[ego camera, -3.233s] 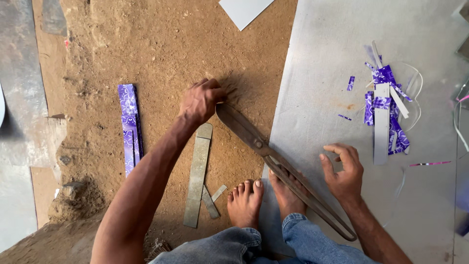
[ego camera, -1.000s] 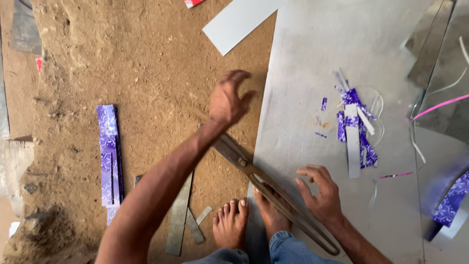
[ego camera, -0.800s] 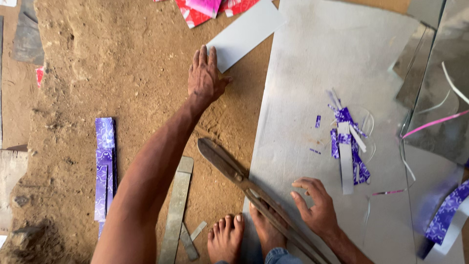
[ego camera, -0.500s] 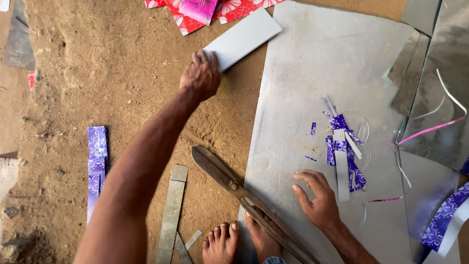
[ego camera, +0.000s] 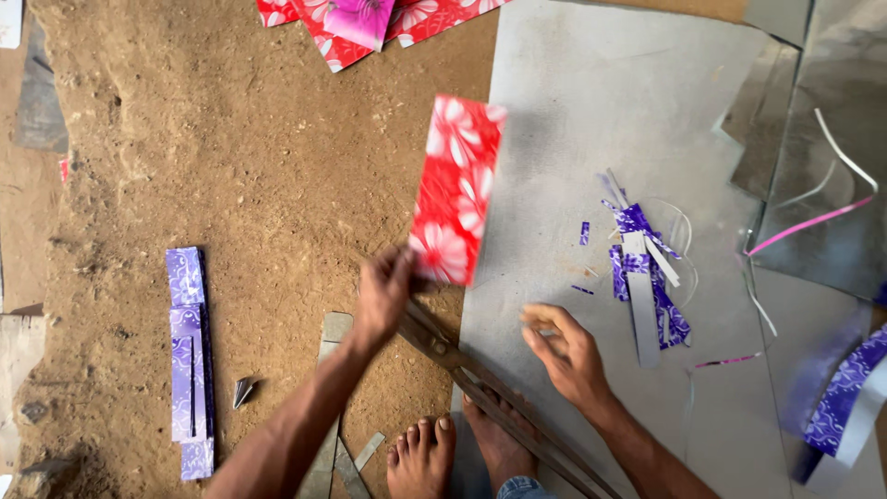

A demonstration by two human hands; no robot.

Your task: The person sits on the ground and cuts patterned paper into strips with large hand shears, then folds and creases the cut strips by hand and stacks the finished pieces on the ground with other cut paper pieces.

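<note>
The left hand [ego camera: 383, 291] pinches the lower corner of a red flowered sheet [ego camera: 455, 189], raised over the dirt floor [ego camera: 231, 166] beside a grey metal plate [ego camera: 591, 111]. The right hand [ego camera: 565, 351] rests half-curled and empty on that plate by long shears [ego camera: 490, 393]. Purple strips [ego camera: 188, 356] lie left, purple scraps [ego camera: 642, 273] right, and more red sheets [ego camera: 360, 23] at top.

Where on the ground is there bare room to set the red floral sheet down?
Bare dirt lies between the purple strips and the left hand holding the red floral sheet. The upper grey metal sheet is bare too. Crowded: around the purple scraps, and by the shears near the right hand.
</note>
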